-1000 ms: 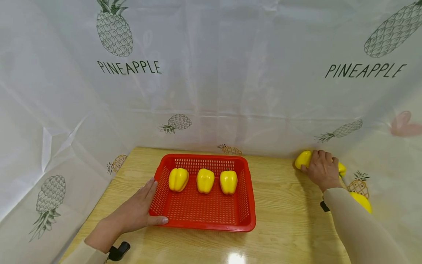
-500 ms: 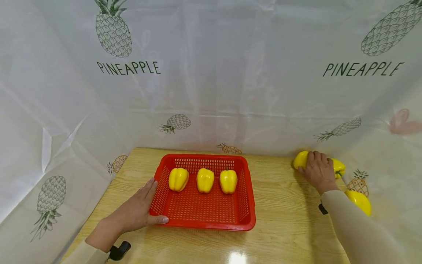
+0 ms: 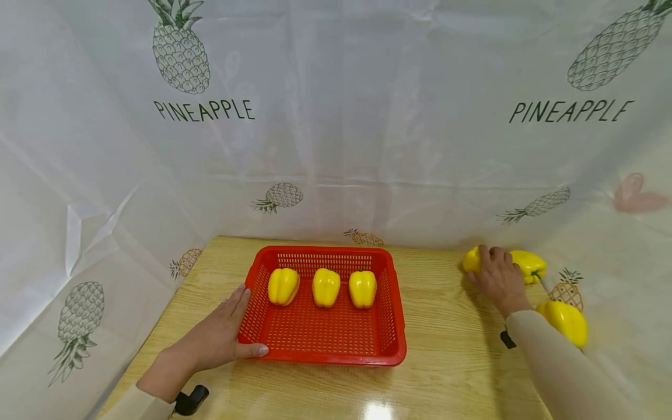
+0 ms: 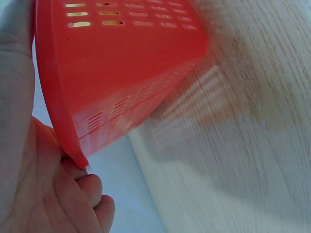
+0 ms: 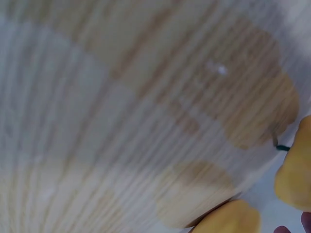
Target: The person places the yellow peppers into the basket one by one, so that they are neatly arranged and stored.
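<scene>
With right hand (image 3: 499, 281) curled round glossy yellow bell pepper (image 3: 471, 260) at far right of wood-grain worktop (image 3: 441, 332), lift clear of matching pepper (image 3: 528, 266) alongside, bracing red perforated plastic basket (image 3: 336, 356) with left hand (image 3: 210, 333) clasping its near-left corner.

Light makes a shiny white spot (image 3: 377, 411) on the near table (image 3: 441, 361). The right wrist view looks dim and blurry.
</scene>
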`<act>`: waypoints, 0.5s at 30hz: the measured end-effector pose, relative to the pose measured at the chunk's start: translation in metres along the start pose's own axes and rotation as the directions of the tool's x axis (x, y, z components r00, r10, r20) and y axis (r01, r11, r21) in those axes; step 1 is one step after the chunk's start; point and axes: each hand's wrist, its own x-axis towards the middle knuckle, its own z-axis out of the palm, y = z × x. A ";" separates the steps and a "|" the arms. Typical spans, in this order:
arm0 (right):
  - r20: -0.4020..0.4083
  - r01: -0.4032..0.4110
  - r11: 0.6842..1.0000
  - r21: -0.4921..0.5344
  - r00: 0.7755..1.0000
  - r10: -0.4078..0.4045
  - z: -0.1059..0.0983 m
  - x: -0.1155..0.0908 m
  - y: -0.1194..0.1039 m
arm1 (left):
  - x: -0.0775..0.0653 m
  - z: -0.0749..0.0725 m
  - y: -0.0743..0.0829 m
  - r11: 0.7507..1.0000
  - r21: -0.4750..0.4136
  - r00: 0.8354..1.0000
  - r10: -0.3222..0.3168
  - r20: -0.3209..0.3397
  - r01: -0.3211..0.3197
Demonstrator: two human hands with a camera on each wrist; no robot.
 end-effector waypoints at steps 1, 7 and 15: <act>0.001 -0.001 1.000 0.001 1.000 0.001 0.000 -0.001 -0.001 | 0.000 0.000 0.000 1.000 -0.003 1.000 -0.004 0.003 0.004; -0.078 0.050 0.999 -0.011 0.996 -0.050 0.001 -0.008 -0.008 | -0.001 0.000 0.000 1.000 -0.016 1.000 -0.002 0.003 0.002; -0.144 0.146 0.987 -0.060 0.977 -0.154 0.000 -0.018 -0.018 | -0.001 0.001 -0.002 1.000 -0.027 1.000 0.001 0.000 -0.001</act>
